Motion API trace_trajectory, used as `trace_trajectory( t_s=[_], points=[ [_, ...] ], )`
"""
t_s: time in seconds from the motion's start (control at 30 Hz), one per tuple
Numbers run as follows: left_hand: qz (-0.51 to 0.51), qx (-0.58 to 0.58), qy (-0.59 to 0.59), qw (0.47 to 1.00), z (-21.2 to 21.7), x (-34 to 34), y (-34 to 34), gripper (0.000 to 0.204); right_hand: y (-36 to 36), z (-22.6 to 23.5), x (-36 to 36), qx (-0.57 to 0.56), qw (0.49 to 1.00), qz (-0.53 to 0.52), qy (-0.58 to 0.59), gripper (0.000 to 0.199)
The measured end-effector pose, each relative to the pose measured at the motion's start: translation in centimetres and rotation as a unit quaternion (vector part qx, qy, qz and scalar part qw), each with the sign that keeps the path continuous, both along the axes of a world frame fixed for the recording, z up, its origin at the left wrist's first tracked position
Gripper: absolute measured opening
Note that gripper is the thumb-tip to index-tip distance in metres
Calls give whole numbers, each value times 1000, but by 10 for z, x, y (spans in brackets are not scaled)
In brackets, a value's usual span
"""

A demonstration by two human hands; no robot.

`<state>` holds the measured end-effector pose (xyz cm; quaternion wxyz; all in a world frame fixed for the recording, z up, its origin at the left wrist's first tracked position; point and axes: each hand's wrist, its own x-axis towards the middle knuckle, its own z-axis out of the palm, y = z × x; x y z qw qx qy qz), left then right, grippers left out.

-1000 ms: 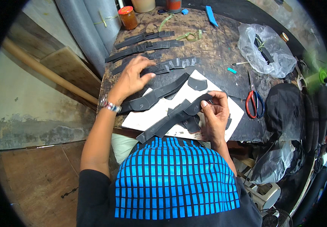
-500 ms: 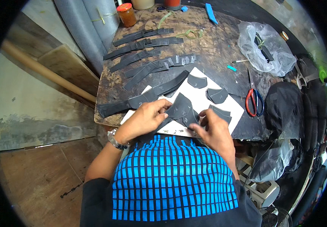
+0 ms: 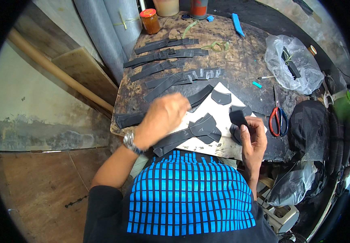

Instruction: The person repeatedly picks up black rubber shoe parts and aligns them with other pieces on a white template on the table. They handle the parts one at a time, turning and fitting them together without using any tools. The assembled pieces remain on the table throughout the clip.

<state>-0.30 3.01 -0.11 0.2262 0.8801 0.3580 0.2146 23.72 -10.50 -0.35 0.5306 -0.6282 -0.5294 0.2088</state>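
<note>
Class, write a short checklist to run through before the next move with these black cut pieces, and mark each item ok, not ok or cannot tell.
1. Right hand grips a small black piece: ok.
2. Left hand rests on the long black strip: cannot tell, it hovers blurred.
3. White board lies flat under the pieces: ok.
4. Scissors lie clear of both hands: ok.
5. Sorted strips at the table's far side are in rows: ok.

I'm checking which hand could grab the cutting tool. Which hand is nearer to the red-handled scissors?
Right. The right hand holds a small black piece just left of the red-handled scissors. The left hand is farther left, over the white sheet.
</note>
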Motion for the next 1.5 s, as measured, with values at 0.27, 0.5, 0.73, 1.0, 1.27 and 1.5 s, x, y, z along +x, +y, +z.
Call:
trace_trajectory(
  t_s=[0.27,0.5,0.73,1.0,1.27,1.5],
  points=[
    [126,84,145,978,-29,1,67,37,8,-12,-23,11,956,81,282,13],
    [126,65,34,989,-34,-7,72,29,26,-9,-26,-19,903,102,417,21],
    [62,-135,-73,986,18,-9,65,11,48,0,-33,-15,891,120,438,33],
    [-61,-545,-139,825,65,-9,38,23,57,-1,-46,0,875,154,458,17],
    [-100,-560,-125,813,63,-6,31,24,63,-1,-47,-13,866,194,461,18],
    [-87,-573,-123,805,65,-3,29,22,64,-1,-50,-21,871,179,456,15]
  ],
)
